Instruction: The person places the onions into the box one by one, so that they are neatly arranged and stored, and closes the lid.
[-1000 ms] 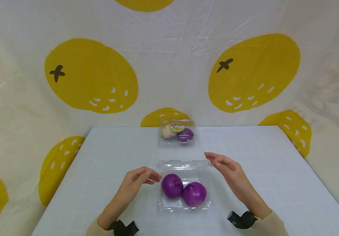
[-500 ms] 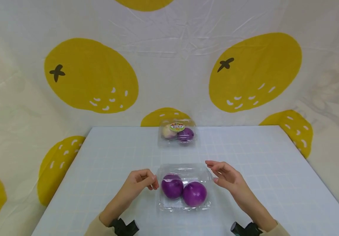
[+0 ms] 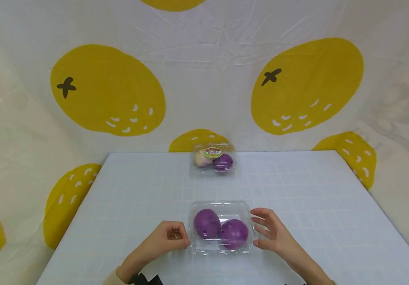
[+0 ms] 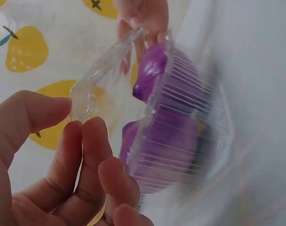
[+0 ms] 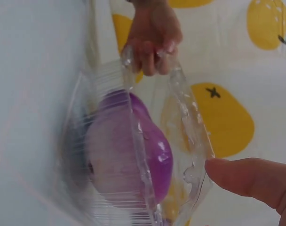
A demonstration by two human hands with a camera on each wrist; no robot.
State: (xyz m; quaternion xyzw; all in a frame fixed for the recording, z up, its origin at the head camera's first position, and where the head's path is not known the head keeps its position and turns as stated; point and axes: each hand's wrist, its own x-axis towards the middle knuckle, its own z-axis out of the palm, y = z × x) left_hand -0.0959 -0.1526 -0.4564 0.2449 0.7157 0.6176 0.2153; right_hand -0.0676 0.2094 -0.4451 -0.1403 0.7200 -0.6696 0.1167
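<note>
In front of me on the table sits a clear plastic clamshell box with two purple onions inside, a left onion and a right onion. Its hinged lid slants above the ribbed base in both wrist views, a gap showing between their rims. My left hand pinches the lid's left front corner between thumb and fingers. At the right side, my right hand has its fingers spread and lightly bent, and its thumb touches the lid's edge; its other fingers are out of the right wrist view.
A second clear clamshell box stands near the table's far edge, closed, with an oval label, a pale round item and a purple one. Behind the white table hangs a cloth printed with yellow fruit.
The lid has swung from lying back towards me over the onions. Both hands have come nearer with it, the left closing its fingers at the lid's corner.
</note>
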